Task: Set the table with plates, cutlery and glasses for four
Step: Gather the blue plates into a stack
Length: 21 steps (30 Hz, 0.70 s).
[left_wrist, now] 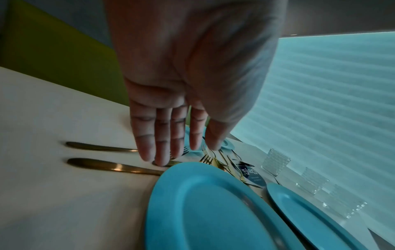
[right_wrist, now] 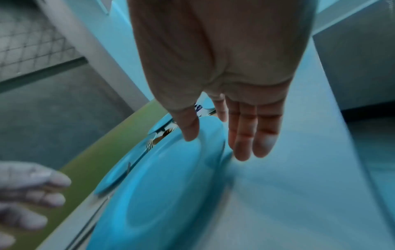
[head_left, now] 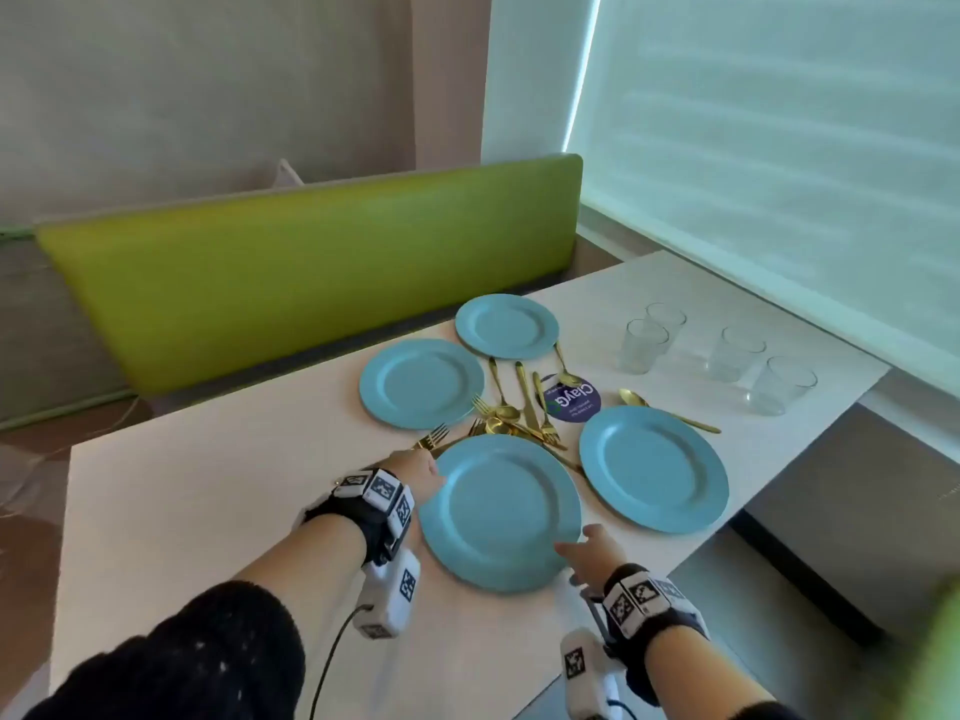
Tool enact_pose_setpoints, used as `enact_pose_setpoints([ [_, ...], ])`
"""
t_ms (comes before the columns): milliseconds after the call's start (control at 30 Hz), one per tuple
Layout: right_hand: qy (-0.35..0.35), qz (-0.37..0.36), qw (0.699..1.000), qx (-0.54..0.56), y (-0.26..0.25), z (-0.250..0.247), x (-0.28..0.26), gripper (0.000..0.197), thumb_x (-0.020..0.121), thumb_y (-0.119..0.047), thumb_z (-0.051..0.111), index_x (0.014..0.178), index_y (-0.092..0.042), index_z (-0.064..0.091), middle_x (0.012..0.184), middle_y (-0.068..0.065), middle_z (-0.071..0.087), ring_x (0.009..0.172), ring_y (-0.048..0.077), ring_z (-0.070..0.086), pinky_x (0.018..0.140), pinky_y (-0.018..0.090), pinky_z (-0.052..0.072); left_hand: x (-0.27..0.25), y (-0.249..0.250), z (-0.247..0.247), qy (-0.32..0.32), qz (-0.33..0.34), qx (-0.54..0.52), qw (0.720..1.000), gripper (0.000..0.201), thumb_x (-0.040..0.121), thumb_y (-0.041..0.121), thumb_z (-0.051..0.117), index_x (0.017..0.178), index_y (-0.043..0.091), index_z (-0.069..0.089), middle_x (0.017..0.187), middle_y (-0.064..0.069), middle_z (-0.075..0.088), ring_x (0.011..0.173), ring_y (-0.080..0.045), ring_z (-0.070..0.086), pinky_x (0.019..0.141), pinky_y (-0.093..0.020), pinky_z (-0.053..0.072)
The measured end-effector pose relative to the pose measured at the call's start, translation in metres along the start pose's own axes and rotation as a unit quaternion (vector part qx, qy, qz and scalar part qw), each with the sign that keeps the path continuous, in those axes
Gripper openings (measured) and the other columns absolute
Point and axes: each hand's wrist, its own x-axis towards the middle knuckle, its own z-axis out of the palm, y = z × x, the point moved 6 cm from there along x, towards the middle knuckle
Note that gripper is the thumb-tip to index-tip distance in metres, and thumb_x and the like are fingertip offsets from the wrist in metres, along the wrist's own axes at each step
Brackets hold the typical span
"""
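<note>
A blue plate (head_left: 498, 511) lies flat nearest me on the white table (head_left: 208, 511). My left hand (head_left: 421, 475) is at its left rim, fingers straight (left_wrist: 160, 152), just above two gold cutlery handles (left_wrist: 115, 167). My right hand (head_left: 582, 548) is at the plate's near right rim. Its thumb reaches over the plate (right_wrist: 171, 194) and its straight fingers (right_wrist: 245, 143) lie beside the edge. Neither hand holds anything. Three more blue plates (head_left: 654, 470) (head_left: 421, 384) (head_left: 506, 326) surround a heap of gold cutlery (head_left: 519, 413). Several clear glasses (head_left: 732, 356) stand at the back right.
A dark round sticker (head_left: 576, 402) lies under some of the cutlery, and one gold spoon (head_left: 670, 412) lies apart behind the right plate. A green bench back (head_left: 311, 272) runs along the table's far side. The window blind (head_left: 779, 148) is on the right.
</note>
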Motion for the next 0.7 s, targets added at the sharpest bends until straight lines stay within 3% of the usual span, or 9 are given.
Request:
enact_pose_setpoints([
  [100,0.018,0.019,0.999,0.044,-0.004,0.000,0.016,0.023,0.092,-0.027,0.053,0.100,-0.008,0.042,0.077,0.007,0.053,0.061,0.018,0.053,0.054,0.028,0.047,0.023,-0.006,0.004,-0.006,-0.013,-0.016,1.000,0.033,0.087,0.020,0.050,0.058,0.022,0.035,0.073,0.002,0.043,0.080,-0.017,0.038,0.071,-0.023,0.031],
  [233,0.038,0.042,0.994,0.098,0.000,0.000,0.028,0.038,0.097,-0.034,0.045,0.074,-0.004,0.052,0.067,0.008,0.053,0.052,0.019,0.052,0.038,0.021,0.042,0.039,-0.001,0.010,-0.035,-0.020,-0.024,0.999,0.029,0.088,0.023,0.052,0.062,0.022,0.040,0.075,-0.001,0.047,0.078,-0.020,0.044,0.071,-0.024,0.034],
  [333,0.021,0.040,0.994,0.101,-0.003,0.002,0.022,0.042,0.098,-0.040,0.038,0.077,-0.007,0.052,0.062,0.010,0.052,0.049,0.020,0.051,0.045,0.025,0.049,0.048,0.005,0.011,-0.041,-0.013,-0.023,0.999,0.040,0.087,0.024,0.055,0.057,0.024,0.028,0.065,0.002,0.034,0.077,-0.018,0.039,0.070,-0.023,0.030],
  [433,0.004,-0.002,0.986,0.168,-0.011,-0.001,0.019,0.037,0.100,-0.037,0.036,0.084,-0.010,0.055,0.060,0.009,0.052,0.048,0.018,0.049,0.052,0.029,0.051,0.053,0.017,0.009,-0.040,0.012,-0.019,0.999,0.045,0.089,0.024,0.056,0.057,0.024,0.024,0.065,0.002,0.034,0.080,-0.018,0.037,0.072,-0.022,0.030],
  [533,0.017,-0.047,0.972,0.230,-0.021,-0.017,0.012,0.031,0.101,-0.028,0.038,0.085,-0.014,0.060,0.072,0.007,0.061,0.058,0.018,0.058,0.052,0.028,0.051,0.059,0.026,0.005,-0.023,0.016,-0.035,0.999,0.036,0.088,0.020,0.056,0.057,0.017,0.036,0.060,-0.001,0.040,0.078,-0.023,0.043,0.073,-0.030,0.040],
  [567,0.022,-0.055,0.969,0.239,-0.022,-0.024,0.012,0.031,0.101,-0.026,0.038,0.089,-0.011,0.062,0.075,0.007,0.062,0.061,0.018,0.059,0.053,0.028,0.052,0.060,0.030,0.003,-0.023,0.006,-0.048,0.999,0.023,0.089,0.020,0.054,0.067,0.012,0.050,0.070,-0.007,0.052,0.083,-0.028,0.050,0.078,-0.031,0.043],
  [600,0.027,-0.059,0.967,0.245,-0.022,-0.032,0.012,0.032,0.101,-0.026,0.038,0.095,-0.007,0.063,0.077,0.008,0.063,0.063,0.019,0.059,0.053,0.027,0.052,0.062,0.033,0.002,-0.020,0.000,-0.058,0.998,0.017,0.092,0.022,0.051,0.090,0.006,0.057,0.092,-0.013,0.061,0.096,-0.032,0.055,0.086,-0.032,0.044],
  [633,0.032,-0.059,0.966,0.251,-0.022,-0.041,0.013,0.032,0.101,-0.026,0.038,0.100,-0.004,0.062,0.078,0.009,0.063,0.064,0.019,0.059,0.051,0.026,0.052,0.064,0.035,0.002,-0.010,-0.018,-0.066,0.998,0.029,0.094,0.025,0.047,0.111,0.001,0.052,0.114,-0.017,0.060,0.110,-0.034,0.055,0.093,-0.034,0.042],
  [700,0.034,-0.057,0.959,0.275,-0.022,-0.058,0.015,0.032,0.101,-0.027,0.038,0.101,-0.005,0.061,0.080,0.009,0.064,0.066,0.020,0.060,0.051,0.026,0.052,0.067,0.042,0.001,0.014,-0.047,-0.097,0.994,0.042,0.097,0.031,0.042,0.124,-0.002,0.042,0.130,-0.022,0.053,0.121,-0.036,0.051,0.098,-0.037,0.041],
])
